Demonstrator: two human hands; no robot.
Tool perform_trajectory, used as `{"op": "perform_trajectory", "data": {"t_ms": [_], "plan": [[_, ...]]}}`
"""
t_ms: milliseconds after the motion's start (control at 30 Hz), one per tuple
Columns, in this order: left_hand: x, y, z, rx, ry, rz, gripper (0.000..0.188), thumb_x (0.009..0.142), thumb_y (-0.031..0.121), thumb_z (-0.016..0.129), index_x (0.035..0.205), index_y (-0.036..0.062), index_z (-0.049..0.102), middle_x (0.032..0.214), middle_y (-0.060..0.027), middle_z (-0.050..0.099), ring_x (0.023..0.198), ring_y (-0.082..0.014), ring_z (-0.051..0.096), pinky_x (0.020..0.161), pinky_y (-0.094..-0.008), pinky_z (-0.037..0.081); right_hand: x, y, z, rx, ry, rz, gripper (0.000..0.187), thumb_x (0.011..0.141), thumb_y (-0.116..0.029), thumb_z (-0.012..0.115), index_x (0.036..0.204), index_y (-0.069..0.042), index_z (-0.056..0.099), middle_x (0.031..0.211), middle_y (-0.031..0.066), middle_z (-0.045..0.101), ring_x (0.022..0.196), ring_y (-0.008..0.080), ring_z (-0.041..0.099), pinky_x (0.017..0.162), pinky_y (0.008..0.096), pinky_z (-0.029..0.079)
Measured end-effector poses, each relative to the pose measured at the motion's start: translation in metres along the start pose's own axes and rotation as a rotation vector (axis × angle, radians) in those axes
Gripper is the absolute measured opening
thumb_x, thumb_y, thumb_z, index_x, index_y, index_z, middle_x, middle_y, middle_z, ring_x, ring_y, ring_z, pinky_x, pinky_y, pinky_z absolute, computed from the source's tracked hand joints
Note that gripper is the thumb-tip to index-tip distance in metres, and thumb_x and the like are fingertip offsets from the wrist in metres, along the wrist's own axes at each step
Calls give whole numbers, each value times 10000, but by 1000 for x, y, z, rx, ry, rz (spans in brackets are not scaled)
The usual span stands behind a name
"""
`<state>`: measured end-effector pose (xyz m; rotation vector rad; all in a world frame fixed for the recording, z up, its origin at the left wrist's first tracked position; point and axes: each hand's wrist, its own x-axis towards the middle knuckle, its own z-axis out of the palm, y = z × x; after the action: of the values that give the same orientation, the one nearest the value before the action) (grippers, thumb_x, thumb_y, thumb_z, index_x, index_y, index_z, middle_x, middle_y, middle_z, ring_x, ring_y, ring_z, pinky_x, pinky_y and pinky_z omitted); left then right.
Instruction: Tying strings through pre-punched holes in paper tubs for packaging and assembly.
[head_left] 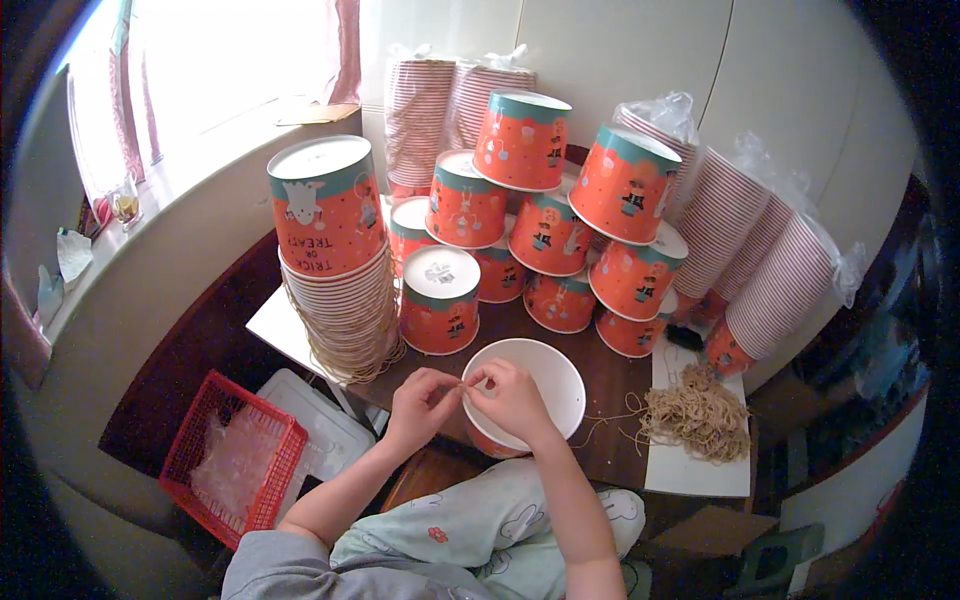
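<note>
At the near edge of the desk (600, 385), an open orange paper bucket (530, 395) with a white inside is standing upright, and both hands are working just over its near rim. The left hand (425, 400) and the right hand (510, 398) are meeting fingertip to fingertip, the fingers of each pressed together and pinching a thin rubber band (463, 383) that is stretching between them; whether it is already touching the bucket's rim cannot be told. Judging by the layout, the job looks well along but not finished. Behind the bucket, a heap of orange buckets (545, 235) is lying stacked upside down and on their sides, seemingly done. To the bucket's left, a tall nested stack (340, 290) is standing with an upturned bucket on top and many bands hanging round its lower rims. To the bucket's right, a loose pile of rubber bands (697, 412) is waiting on a white sheet (690, 470), so plenty of supplies are remaining. Farther behind and to the right, long sleeves of striped cups (760, 265) in clear wrap are leaning against the wall, apparently unopened. Down to the bucket's left, a red basket (235, 460) is sitting on the floor.
</note>
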<state>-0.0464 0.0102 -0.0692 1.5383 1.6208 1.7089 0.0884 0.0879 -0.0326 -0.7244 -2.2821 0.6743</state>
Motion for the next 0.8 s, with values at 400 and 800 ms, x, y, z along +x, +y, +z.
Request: {"op": "perform_trajectory", "data": {"t_ms": [400,800], "plan": [[8,-19,-5,-434,-296,-99,45,756,57,575,778,27,550,913,-29,461,785,-93,466,671,-211,381,0,2,2,-41,9,-39,110,689,-127,620,738,-31,598,785,82,583,680,213,566,595,303,467],[13,-27,-7,-883,-439,-384,30,769,87,543,747,71,557,949,37,412,723,-45,406,615,-171,310,-1,-5,-4,6,-64,18,109,686,-131,597,755,-47,586,753,81,581,750,231,549,677,333,448]]}}
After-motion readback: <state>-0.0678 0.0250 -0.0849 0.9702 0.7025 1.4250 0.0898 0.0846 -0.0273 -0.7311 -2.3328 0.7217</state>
